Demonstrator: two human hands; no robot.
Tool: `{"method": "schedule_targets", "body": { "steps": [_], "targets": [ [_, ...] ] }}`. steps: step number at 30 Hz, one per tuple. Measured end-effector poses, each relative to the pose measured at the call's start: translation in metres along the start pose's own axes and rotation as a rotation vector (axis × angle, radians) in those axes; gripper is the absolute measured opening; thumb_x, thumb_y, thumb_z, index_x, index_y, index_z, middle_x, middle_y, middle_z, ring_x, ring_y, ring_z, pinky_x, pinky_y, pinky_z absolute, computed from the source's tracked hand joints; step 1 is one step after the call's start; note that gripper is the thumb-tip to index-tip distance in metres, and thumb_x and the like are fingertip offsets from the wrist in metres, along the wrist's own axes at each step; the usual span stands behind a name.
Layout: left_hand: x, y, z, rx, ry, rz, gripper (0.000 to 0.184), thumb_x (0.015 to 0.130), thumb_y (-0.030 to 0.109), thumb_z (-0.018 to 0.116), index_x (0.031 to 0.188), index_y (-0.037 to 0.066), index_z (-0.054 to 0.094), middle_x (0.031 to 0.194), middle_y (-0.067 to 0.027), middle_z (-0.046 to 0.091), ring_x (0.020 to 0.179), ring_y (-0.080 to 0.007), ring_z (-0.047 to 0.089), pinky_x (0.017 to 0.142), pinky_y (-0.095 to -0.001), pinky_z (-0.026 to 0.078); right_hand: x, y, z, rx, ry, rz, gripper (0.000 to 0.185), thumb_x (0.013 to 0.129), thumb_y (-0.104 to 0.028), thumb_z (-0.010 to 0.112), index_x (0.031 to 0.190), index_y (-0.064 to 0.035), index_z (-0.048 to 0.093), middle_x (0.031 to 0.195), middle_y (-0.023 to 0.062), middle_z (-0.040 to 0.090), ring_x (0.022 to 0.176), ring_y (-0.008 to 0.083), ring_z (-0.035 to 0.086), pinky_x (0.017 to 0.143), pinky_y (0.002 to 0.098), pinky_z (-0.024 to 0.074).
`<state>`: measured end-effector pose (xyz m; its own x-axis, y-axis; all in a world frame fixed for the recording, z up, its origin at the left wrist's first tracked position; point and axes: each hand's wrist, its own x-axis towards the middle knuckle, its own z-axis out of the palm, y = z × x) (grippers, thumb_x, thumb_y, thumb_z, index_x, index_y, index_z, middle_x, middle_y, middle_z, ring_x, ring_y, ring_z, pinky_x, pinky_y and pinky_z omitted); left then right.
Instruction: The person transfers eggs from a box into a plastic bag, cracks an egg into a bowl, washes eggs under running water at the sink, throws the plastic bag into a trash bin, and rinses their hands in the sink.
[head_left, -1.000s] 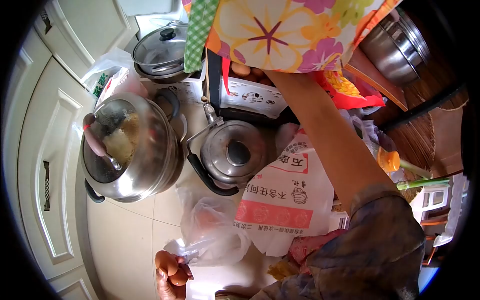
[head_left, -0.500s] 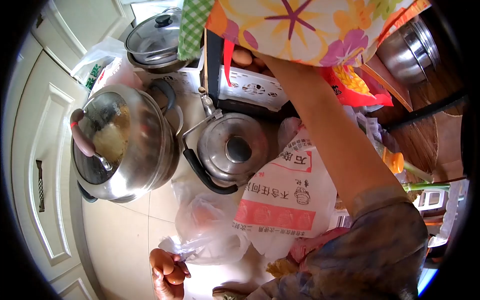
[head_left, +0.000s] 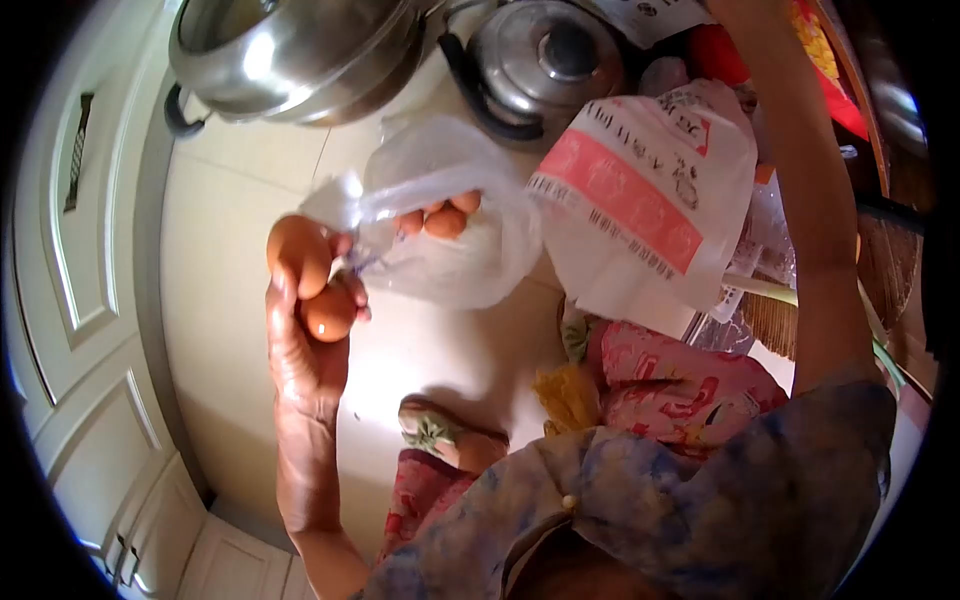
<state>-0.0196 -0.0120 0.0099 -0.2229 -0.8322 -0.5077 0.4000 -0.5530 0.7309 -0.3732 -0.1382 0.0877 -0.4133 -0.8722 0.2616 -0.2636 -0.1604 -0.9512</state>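
Shirt [head_left: 640, 510], one, blotched blue-grey and brown, fills bottom edge; one button showing. Left hand [head_left: 305, 350] comes up on left, closed around two brown eggs [head_left: 298, 255], one above the other, touching, thumb against upper one. Fingertips of same hand also at edge of one clear plastic bag [head_left: 480, 270]; can't tell if they pinch it. In bag: at least three loose brown eggs [head_left: 445, 222], clustered, exact count unclear through film. Right forearm [head_left: 810, 200], one, bare, runs up right side and out at top edge; right hand out of frame, can't tell its grip.

Below: two legs in red-pink patterned trousers [head_left: 690, 390], two sandals [head_left: 430, 430] with pale green bows, one mostly hidden. One yellow crumpled item [head_left: 565, 398] beside trouser leg, material unclear. Paper bag [head_left: 640, 200], one, white, one pink-red band, printed characters, just right of plastic bag.

Farther: one steel kettle [head_left: 500, 60], one black lid knob, one black handle. One steel pot [head_left: 310, 75] left of kettle, cut by top edge, one black side handle showing. Top right: one white basket [head_left: 640, 20], part only; one red-yellow packet [head_left: 835, 80]. Left side: pale cabinet doors [head_left: 105, 240], three handles visible.
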Motion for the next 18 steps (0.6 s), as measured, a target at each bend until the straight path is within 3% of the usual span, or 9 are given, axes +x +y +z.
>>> {"method": "schedule_targets", "body": {
  "steps": [1, 4, 6, 8, 11, 12, 14, 16, 18],
  "targets": [
    [-0.003, 0.0, -0.001, 0.008, -0.006, 0.002, 0.059, 0.079, 0.046, 0.055, 0.118, 0.004, 0.041, 0.104, -0.0117, 0.054, 0.065, -0.017, 0.052, 0.054, -0.0277, 0.043, -0.036, -0.028, 0.01, -0.011, -0.036, -0.112, 0.02, 0.083, -0.015, 0.05, 0.07, -0.0019, 0.057, 0.054, 0.0016, 0.048, 0.041, 0.0105, 0.039, 0.04, 0.0226, 0.0334],
    [-0.004, 0.0, -0.002, 0.028, -0.041, 0.033, 0.057, 0.082, 0.045, 0.053, 0.119, 0.004, 0.04, 0.106, -0.0134, 0.054, 0.065, -0.0155, 0.053, 0.055, -0.0259, 0.045, -0.121, -0.067, 0.018, -0.218, -0.444, -0.178, 0.014, 0.084, -0.011, 0.048, 0.077, -0.0007, 0.055, 0.065, 0.0044, 0.053, 0.051, 0.0102, 0.048, 0.047, 0.0218, 0.0392],
    [-0.003, 0.002, 0.002, 0.023, -0.033, 0.048, 0.057, 0.082, 0.045, 0.054, 0.118, 0.004, 0.04, 0.106, -0.0136, 0.055, 0.064, -0.0144, 0.054, 0.056, -0.0252, 0.045, -0.157, -0.062, 0.021, -0.187, -0.71, -0.068, 0.017, 0.086, -0.005, 0.043, 0.075, -0.0004, 0.054, 0.073, 0.007, 0.054, 0.059, 0.0078, 0.049, 0.051, 0.0205, 0.0389],
    [-0.006, 0.003, 0.003, 0.009, -0.029, 0.047, 0.057, 0.082, 0.045, 0.055, 0.118, 0.004, 0.04, 0.106, -0.0136, 0.055, 0.065, -0.0142, 0.054, 0.056, -0.0249, 0.046, -0.182, -0.062, 0.041, -0.102, -0.852, 0.199, 0.017, 0.086, -0.002, 0.041, 0.074, -0.0002, 0.054, 0.071, 0.0057, 0.052, 0.06, 0.0065, 0.046, 0.052, 0.0212, 0.0361],
    [-0.016, 0.003, 0.004, 0.045, -0.026, 0.083, 0.057, 0.081, 0.045, 0.055, 0.118, 0.004, 0.04, 0.105, -0.0137, 0.055, 0.065, -0.014, 0.054, 0.057, -0.0245, 0.047, -0.226, -0.004, 0.075, 0.081, -0.651, 0.081, 0.009, 0.08, -0.007, 0.052, 0.075, 0.0011, 0.05, 0.066, 0.0058, 0.049, 0.057, 0.014, 0.048, 0.051, 0.0277, 0.038],
    [-0.021, 0.002, 0.002, 0.042, -0.022, 0.082, 0.057, 0.081, 0.045, 0.055, 0.118, 0.003, 0.04, 0.106, -0.0137, 0.055, 0.065, -0.0138, 0.054, 0.057, -0.0244, 0.047, -0.237, 0.014, 0.087, -0.022, -0.609, 0.067, 0.004, 0.078, -0.004, 0.052, 0.078, 0.0004, 0.05, 0.07, 0.0065, 0.05, 0.059, 0.016, 0.049, 0.053, 0.0287, 0.0391],
    [-0.029, -0.002, 0.001, 0.036, -0.024, 0.086, 0.058, 0.081, 0.045, 0.056, 0.118, 0.003, 0.041, 0.106, -0.0136, 0.055, 0.065, -0.0137, 0.054, 0.057, -0.0242, 0.047, -0.236, 0.045, 0.099, -0.196, -0.766, 0.08, 0.002, 0.077, -0.002, 0.051, 0.078, -0.0018, 0.052, 0.072, 0.008, 0.052, 0.06, 0.0189, 0.05, 0.054, 0.0319, 0.0401],
    [-0.036, -0.005, -0.001, 0.064, -0.008, 0.099, 0.057, 0.081, 0.045, 0.056, 0.118, 0.003, 0.042, 0.106, -0.0131, 0.055, 0.065, -0.0135, 0.054, 0.057, -0.024, 0.047, -0.227, 0.075, 0.113, -0.514, -1.01, -0.023, 0.009, 0.078, -0.011, 0.048, 0.074, -0.0053, 0.054, 0.067, 0.0081, 0.053, 0.053, 0.0188, 0.048, 0.048, 0.0343, 0.0381],
    [-0.015, 0.007, 0.008, 0.077, -0.014, 0.062, 0.057, 0.081, 0.044, 0.056, 0.117, 0.003, 0.042, 0.105, -0.0125, 0.055, 0.065, -0.0133, 0.054, 0.057, -0.024, 0.047, -0.201, 0.125, 0.138, -0.757, -1.037, -0.113, 0.015, 0.078, -0.017, 0.046, 0.071, -0.0071, 0.054, 0.064, 0.0074, 0.054, 0.048, 0.0179, 0.046, 0.045, 0.0345, 0.0362]
  ]
}}
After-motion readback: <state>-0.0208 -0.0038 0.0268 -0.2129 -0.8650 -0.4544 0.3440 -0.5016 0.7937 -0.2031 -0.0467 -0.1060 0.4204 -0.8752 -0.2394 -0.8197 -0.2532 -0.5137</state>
